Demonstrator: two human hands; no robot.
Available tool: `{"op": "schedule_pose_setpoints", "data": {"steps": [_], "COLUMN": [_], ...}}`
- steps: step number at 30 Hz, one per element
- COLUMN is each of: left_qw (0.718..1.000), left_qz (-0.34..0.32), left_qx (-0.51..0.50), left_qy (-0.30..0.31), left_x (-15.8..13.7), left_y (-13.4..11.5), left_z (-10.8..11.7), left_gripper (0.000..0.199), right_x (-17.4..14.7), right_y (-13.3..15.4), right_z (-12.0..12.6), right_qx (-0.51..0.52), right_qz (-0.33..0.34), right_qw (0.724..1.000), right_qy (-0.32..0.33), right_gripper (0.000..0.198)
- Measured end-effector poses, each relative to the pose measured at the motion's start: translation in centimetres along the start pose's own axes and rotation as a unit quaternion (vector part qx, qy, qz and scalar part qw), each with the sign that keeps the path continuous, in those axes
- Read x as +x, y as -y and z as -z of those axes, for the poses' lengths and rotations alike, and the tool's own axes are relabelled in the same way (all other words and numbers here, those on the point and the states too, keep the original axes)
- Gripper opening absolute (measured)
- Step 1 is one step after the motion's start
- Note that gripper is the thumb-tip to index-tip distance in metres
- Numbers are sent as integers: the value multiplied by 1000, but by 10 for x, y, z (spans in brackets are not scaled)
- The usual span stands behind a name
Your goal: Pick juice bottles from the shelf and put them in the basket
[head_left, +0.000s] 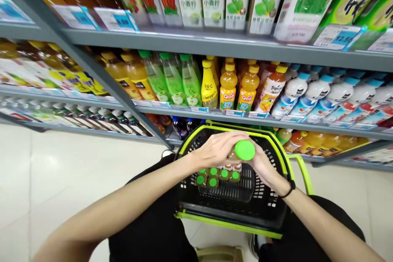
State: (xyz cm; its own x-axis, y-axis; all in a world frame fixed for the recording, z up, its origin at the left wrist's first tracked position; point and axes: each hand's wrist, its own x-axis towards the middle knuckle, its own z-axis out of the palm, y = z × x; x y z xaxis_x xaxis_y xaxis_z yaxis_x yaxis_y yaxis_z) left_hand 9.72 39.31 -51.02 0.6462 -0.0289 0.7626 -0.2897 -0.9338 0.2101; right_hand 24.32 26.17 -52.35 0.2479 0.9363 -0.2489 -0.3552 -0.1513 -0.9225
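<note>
Both my hands are wrapped around a green-capped drink bottle (245, 150), held above a black shopping basket with a lime-green rim (233, 226). My left hand (218, 146) covers it from the left and far side. On the other side, my right hand (260, 164) grips it, with its fingers partly hidden behind the cap. The bottle's cap faces up toward me, and its lower part is hidden. Inside the basket, several small bottles with green caps (213, 181) stand grouped at the left, beside a few with white-and-red labels (227, 167).
A grey shelf (190, 43) of drinks spans the view ahead. Its upper level holds lime juice bottles (213, 0); the level below has green bottles (172, 77), orange Qoo bottles (229, 88) and white blue-capped bottles (297, 88). A beige stool (219, 254) shows below the basket.
</note>
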Motion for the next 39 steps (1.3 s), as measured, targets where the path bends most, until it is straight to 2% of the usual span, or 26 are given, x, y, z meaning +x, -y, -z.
{"op": "schedule_pose_setpoints", "data": {"steps": [3,8,13,19,24,27,29,31,33,36,39], "left_qw": [999,996,995,993,992,984,963,921,871,812,781], "left_qz": [-25,45,75,85,74,136,235,344,421,465,470], "left_qx": [-13,-72,-73,-82,-105,-111,-122,-156,-215,-310,-364], "left_qy": [22,9,1,-13,2,-14,-51,-95,-134,-169,-194], "left_x": [-4,-7,-3,-2,-8,-8,-6,-3,-1,2,5], "left_y": [0,-2,-9,-21,-31,-35,-36,-36,-35,-33,-31], "left_z": [-4,-11,-9,-7,-12,-10,-7,-3,2,5,6], "left_gripper": [63,66,62,60,57,59,53,46,45,51,52], "right_x": [-7,-11,-12,-14,-15,-17,-19,-21,-23,-25,-26], "right_y": [-4,-13,-10,-9,-15,-14,-12,-8,-4,-1,-2], "right_z": [-4,0,2,3,6,5,4,2,1,0,-1], "right_qx": [-52,-84,-95,-102,-118,-100,-80,-58,-40,-34,-45], "right_qz": [18,56,60,62,76,47,11,-15,-19,-10,-6], "right_qw": [998,995,993,992,990,993,995,994,993,992,993], "right_qy": [7,24,34,35,31,34,56,90,112,117,111], "right_gripper": [49,52,46,55,56,52,42,35,36,43,49]}}
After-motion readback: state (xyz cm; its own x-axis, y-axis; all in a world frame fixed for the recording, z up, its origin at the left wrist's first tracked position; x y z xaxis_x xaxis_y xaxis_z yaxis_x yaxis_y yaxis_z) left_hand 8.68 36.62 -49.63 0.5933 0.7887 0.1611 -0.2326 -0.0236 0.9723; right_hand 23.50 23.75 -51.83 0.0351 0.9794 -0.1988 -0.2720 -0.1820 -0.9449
